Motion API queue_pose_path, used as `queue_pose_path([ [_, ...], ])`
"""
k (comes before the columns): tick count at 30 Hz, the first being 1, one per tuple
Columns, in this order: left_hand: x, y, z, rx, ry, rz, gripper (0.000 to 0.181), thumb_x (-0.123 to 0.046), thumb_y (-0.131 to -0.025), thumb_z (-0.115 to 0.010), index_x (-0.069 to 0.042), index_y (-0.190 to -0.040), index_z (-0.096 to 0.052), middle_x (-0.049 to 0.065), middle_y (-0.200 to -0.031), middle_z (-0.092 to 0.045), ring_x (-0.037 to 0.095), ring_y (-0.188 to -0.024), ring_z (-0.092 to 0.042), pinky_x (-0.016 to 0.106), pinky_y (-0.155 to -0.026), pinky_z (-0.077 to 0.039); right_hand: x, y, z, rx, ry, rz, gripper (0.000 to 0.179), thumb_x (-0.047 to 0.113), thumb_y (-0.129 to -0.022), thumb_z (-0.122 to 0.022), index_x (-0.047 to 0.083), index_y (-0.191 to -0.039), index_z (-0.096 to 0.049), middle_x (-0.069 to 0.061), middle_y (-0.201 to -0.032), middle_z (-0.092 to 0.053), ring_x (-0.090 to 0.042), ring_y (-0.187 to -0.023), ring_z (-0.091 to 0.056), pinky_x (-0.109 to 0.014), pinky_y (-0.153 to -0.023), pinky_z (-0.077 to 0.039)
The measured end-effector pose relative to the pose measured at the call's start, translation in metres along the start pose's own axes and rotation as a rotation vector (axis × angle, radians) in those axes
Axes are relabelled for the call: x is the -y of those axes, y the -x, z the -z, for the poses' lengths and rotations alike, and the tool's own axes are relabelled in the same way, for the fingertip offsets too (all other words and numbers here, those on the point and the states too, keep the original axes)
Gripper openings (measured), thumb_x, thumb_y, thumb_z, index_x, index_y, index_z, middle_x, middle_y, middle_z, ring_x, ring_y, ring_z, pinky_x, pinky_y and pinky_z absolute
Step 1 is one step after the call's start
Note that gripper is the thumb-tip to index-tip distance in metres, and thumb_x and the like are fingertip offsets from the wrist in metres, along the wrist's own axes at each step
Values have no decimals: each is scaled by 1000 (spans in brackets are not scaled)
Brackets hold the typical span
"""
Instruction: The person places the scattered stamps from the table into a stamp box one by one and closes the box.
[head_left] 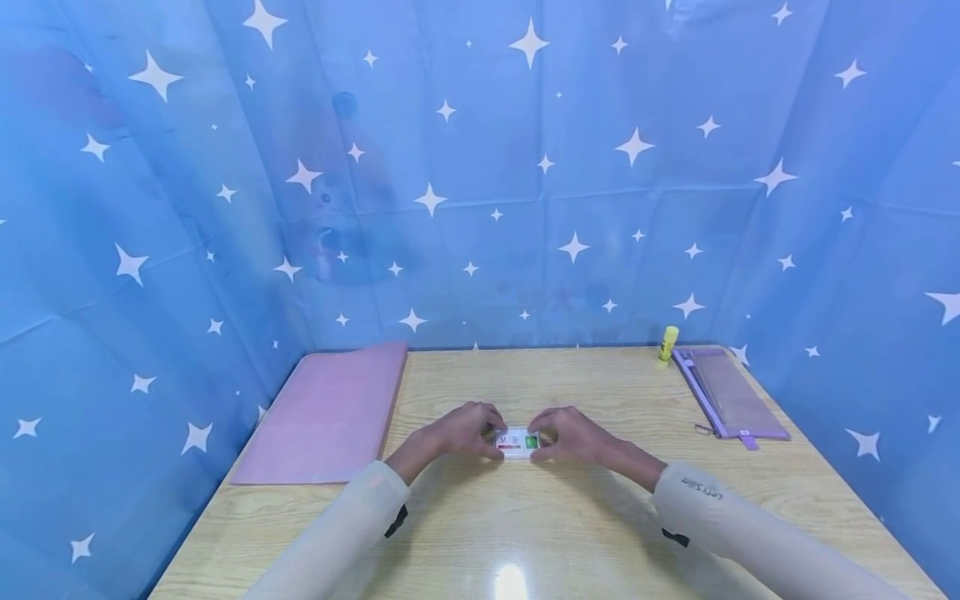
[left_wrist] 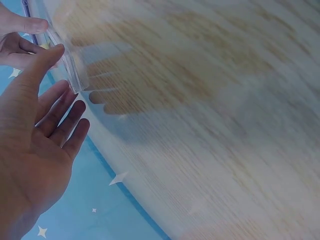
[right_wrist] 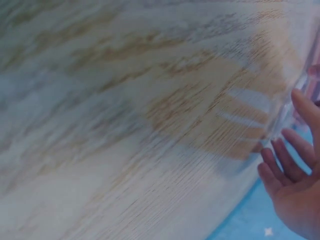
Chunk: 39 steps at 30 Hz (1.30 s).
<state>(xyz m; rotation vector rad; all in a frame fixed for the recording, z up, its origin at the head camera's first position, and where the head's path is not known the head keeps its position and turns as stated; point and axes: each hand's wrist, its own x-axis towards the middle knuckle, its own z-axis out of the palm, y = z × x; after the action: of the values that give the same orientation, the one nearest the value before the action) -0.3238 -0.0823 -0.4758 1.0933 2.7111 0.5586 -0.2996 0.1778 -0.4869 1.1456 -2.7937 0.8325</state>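
Note:
A small clear plastic case [head_left: 517,442] with a white label, red print and a green square is at the middle of the table. My left hand [head_left: 467,431] pinches its left end between thumb and fingers, while my right hand [head_left: 576,437] pinches the right end the same way. In the left wrist view the clear case [left_wrist: 74,70] appears edge-on, low over the wood, with the thumb of my left hand [left_wrist: 42,145] against it. The right wrist view catches only a sliver of the case [right_wrist: 285,116] beside my right hand [right_wrist: 297,192].
A pink folder [head_left: 322,417] lies flat on the left of the wooden table [head_left: 585,533]. At the back right stands a yellow glue stick [head_left: 668,343], next to a purple zip pouch [head_left: 731,392]. A blue star-print curtain [head_left: 480,167] encloses the back and sides.

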Motion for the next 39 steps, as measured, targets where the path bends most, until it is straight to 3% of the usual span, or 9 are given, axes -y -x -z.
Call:
queue_pose_path([
  [6,0,-1,0,-5,19,17,48,-31,-84,-89,-10,-126,-75,3,-125,-69,12,-98,-62,21,-82,-50,0,-1,0,-17,6,-7,34,20,-84,-89,3,-111,-78,-14,-117,-74,-30,-107,-69,-40,-87,-56],
  [15,-1,1,-3,-11,41,40,50,-29,-82,-91,-10,-125,-75,2,-121,-69,11,-95,-61,21,-80,-50,4,1,-4,-43,0,-53,39,18,-80,-91,0,-112,-76,-16,-114,-74,-28,-99,-68,-33,-80,-52],
  [23,0,2,0,-19,50,58,52,-28,-81,-92,-9,-126,-73,1,-119,-70,12,-96,-63,21,-82,-51,1,1,-6,-57,9,-18,41,19,-84,-89,-1,-116,-73,-16,-115,-73,-25,-94,-66,-30,-77,-51],
  [29,3,3,-1,-1,48,52,53,-30,-81,-91,-10,-126,-73,1,-120,-69,12,-96,-62,20,-82,-50,2,2,-9,-27,-13,-20,45,21,-87,-86,-1,-122,-70,-17,-122,-70,-30,-104,-66,-34,-82,-51],
  [34,5,6,3,-18,41,33,55,-38,-85,-87,-7,-128,-72,5,-127,-68,17,-108,-64,26,-91,-52,3,5,-4,-17,-8,-37,50,26,-93,-81,-2,-132,-66,-18,-128,-67,-33,-111,-65,-41,-86,-53],
  [39,9,10,17,-61,28,41,56,-42,-93,-79,-4,-133,-69,11,-138,-64,27,-128,-59,40,-107,-48,-2,11,13,-116,20,-94,45,22,-98,-75,-2,-135,-63,-20,-133,-64,-39,-120,-63,-54,-96,-52],
])
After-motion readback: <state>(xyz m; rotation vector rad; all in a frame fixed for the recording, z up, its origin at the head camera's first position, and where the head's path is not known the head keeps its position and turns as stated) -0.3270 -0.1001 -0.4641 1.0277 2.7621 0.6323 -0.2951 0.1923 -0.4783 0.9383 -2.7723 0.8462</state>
